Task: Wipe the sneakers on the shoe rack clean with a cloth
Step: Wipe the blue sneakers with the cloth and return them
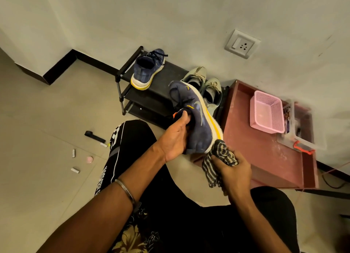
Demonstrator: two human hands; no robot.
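striped knit cloth (pixel 220 159) against rubbery sole

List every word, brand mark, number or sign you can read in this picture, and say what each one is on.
No text reads clearly.
White lettering down the trouser leg: blurred, unreadable.
Curved logo on the side of the navy sneaker held in the left hand: a shape, no letters.
Items in the clear box: too small to read.
Wall socket: no markings legible.

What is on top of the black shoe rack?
On the shoe rack: one navy sneaker and a grey pair. The held sneaker covers part of the grey pair and rack.
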